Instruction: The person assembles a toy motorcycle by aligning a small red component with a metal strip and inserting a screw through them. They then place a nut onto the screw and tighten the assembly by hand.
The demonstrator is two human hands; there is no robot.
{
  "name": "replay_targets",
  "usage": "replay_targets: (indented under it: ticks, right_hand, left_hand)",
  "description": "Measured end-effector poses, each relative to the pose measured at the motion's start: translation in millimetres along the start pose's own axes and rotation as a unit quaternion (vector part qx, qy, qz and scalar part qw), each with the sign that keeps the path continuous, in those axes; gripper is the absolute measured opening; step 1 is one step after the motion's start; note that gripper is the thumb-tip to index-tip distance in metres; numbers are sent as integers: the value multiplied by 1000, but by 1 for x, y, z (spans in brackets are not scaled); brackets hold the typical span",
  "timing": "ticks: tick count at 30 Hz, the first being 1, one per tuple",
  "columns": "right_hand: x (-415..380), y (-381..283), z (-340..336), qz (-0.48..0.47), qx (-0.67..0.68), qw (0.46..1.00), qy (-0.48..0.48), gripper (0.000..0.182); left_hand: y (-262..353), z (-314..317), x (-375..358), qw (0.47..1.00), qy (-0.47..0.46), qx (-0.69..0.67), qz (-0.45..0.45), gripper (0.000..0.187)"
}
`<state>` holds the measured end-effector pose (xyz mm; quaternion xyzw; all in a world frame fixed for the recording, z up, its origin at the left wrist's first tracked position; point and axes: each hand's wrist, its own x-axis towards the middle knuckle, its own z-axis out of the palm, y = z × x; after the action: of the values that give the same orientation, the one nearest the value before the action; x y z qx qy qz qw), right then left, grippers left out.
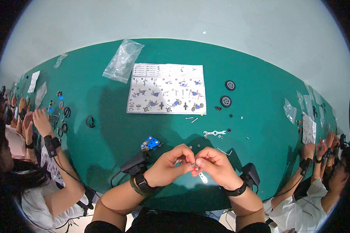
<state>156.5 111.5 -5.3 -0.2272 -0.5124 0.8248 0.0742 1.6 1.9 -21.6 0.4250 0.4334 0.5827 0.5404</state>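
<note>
In the head view the left hand (169,167) and the right hand (216,167) meet low over the green tabletop (105,116), fingertips pinched together on a small metal and red part (194,167) held between them; both hands are closed on it, though the part is too small to tell more. A white perforated strip (202,178) lies just below the right hand. Just left of and above the left hand sits a blue block piece (151,143). Above the right hand lie a small white wrench (214,133) and scattered tiny nuts, and further up two black wheels (226,101) well apart from the hands. Beyond both hands the instruction sheet (166,88) lies flat, with a clear plastic bag (122,61) by its far left corner. Other people's hands work at both table ends, well away
</note>
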Motion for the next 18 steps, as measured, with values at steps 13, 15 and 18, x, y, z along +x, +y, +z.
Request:
replay_targets:
  ticks: [13, 15, 18]
  right_hand:
    - [1, 1, 1, -15, 2, 1000, 7, 12]
    - [1, 2, 0, -9, 9, 1000, 0, 13]
    - [1, 3, -1, -5, 28, 1000, 3, 15]
  left_hand:
    - [0, 2, -1, 1000, 9, -10, -7, 8]
    - [0, 2, -1, 1000, 10, -1, -3, 8]
    - [1, 3, -1, 1000, 26, 1, 0, 8]
